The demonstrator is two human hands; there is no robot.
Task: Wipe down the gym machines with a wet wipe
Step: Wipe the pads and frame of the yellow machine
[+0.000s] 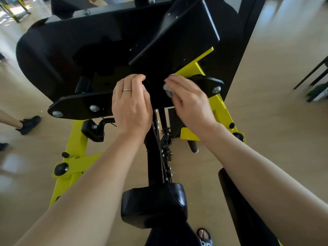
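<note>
A black and yellow gym machine (pixel 92 55) fills the view, with a black angled pad (pixel 179 38) at its top centre. My left hand (pixel 131 105), a ring on one finger, rests with curled fingers on the black plate below the pad's lower edge. My right hand (pixel 190 102) holds a crumpled grey wet wipe (pixel 167 89) and presses it against the black surface beside the pad's lower right corner. Most of the wipe is hidden under my fingers.
A black padded seat (pixel 154 205) sits below my arms, with a black roller pad (pixel 237 201) at the right. Yellow frame legs (pixel 74 151) spread over the beige floor. Another person's foot in a black shoe (pixel 29 124) stands at the left. A dark table leg (pixel 312 73) is at the right.
</note>
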